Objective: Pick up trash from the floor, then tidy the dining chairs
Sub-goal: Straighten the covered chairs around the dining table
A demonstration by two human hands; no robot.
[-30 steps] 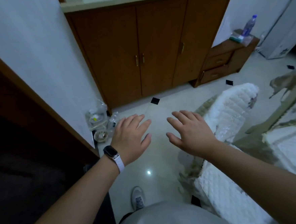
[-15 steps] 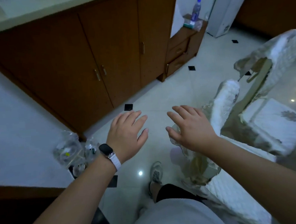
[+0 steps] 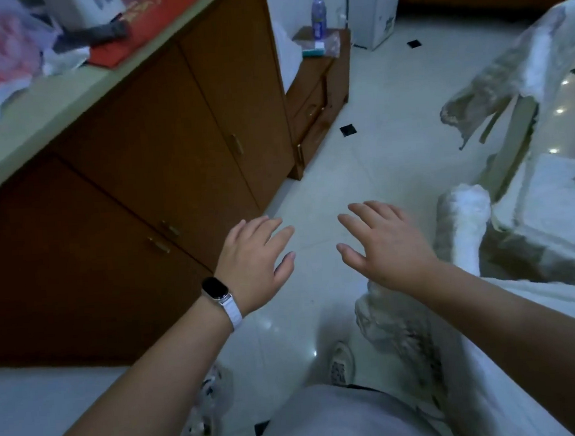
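My left hand (image 3: 255, 261), with a watch on its wrist, and my right hand (image 3: 386, 245) are stretched out side by side over the pale tiled floor (image 3: 371, 164), palms down, fingers straight, holding nothing. A clear plastic trash bag with small containers (image 3: 204, 414) lies on the floor beneath my left forearm, partly hidden by it. A dining chair with a white quilted cover (image 3: 463, 226) stands just right of my right hand. A second covered chair (image 3: 521, 75) stands farther back on the right.
A long brown cabinet (image 3: 160, 165) with a pale countertop runs along the left, cluttered with bags and red paper. A small drawer unit (image 3: 319, 103) holding a water bottle (image 3: 318, 13) stands beyond it. My shoe (image 3: 340, 367) is on the floor below.
The view has swung right and upward; the countertop now shows, and the trash bag has slid from beside my left hand to under my forearm. Both hands stay open and empty.
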